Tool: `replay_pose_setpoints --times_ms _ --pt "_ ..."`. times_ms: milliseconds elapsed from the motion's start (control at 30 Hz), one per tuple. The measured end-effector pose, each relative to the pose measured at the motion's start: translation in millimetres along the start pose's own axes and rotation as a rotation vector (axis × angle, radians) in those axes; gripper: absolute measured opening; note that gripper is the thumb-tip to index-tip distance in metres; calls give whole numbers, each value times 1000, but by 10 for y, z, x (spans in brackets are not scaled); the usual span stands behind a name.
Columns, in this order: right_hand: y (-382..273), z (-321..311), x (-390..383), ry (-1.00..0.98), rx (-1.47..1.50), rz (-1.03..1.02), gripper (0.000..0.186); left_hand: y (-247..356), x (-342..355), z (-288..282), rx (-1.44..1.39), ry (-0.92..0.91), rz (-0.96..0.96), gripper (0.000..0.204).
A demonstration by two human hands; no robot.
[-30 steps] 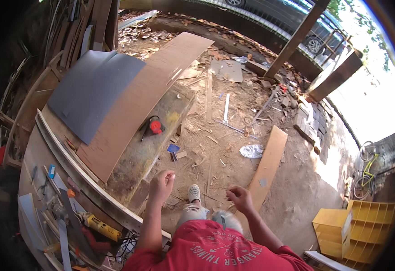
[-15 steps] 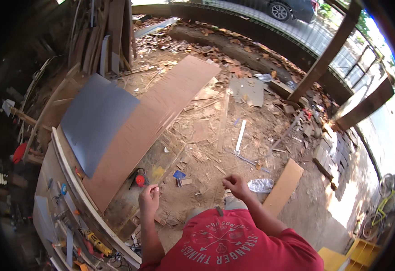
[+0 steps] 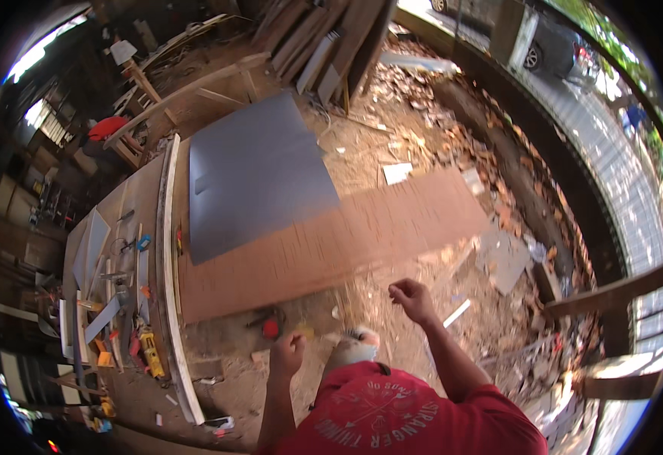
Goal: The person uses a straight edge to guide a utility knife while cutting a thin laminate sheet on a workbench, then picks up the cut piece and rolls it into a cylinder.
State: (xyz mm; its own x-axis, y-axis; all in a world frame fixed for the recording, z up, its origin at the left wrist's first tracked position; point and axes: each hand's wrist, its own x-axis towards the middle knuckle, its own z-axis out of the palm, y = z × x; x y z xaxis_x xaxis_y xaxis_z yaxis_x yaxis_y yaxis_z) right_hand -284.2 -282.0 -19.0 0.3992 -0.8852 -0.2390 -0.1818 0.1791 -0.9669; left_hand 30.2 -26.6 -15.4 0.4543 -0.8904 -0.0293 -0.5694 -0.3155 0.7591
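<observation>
My left hand [image 3: 289, 353] hangs low in front of me with its fingers curled in a loose fist; no object shows in it. My right hand [image 3: 413, 298] is raised a little farther forward, fingers bent together, and nothing shows between them. Ahead of both hands lies a long reddish-brown plywood sheet [image 3: 324, 258], its near edge just beyond them, touched by neither. A dark grey, glossy sheet [image 3: 259, 178] lies over its far left part. On the ground near the left hand is a red and black power tool [image 3: 271, 327], partly blurred.
A pale wooden beam [image 3: 170, 280] edges a workbench [image 3: 128, 385] at left, holding a yellow tool [image 3: 152, 355] and several hand tools. Boards [image 3: 331, 45] lean at the back. A white strip [image 3: 457, 313] and offcuts litter the dirt at right. A wooden post [image 3: 612, 292] stands beyond.
My view has turned left, so the sheets and workbench sit farther right in it. The plywood now lies nearer, straight ahead of my hands. Both hands stay curled.
</observation>
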Motion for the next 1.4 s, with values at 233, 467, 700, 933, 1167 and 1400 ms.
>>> replay_pose_setpoints --times_ms 233,467,700,933,1167,1400 --pt "-664 260 1985 -57 -76 -110 31 358 881 -63 -76 74 -104 19" --pt "-1020 1113 4376 -34 -245 -100 35 170 920 -319 -134 243 -343 19" --pt "-830 1531 6693 312 -843 -311 72 387 805 -187 -38 432 -551 21" --pt "-788 2108 6698 223 -715 -80 52 656 772 199 -102 460 -581 23" --pt "-1126 1638 6241 205 18 -147 28 832 1605 75 -367 378 -570 23" --pt "-864 1499 4095 -412 684 319 17 323 2592 173 -890 217 -374 36"
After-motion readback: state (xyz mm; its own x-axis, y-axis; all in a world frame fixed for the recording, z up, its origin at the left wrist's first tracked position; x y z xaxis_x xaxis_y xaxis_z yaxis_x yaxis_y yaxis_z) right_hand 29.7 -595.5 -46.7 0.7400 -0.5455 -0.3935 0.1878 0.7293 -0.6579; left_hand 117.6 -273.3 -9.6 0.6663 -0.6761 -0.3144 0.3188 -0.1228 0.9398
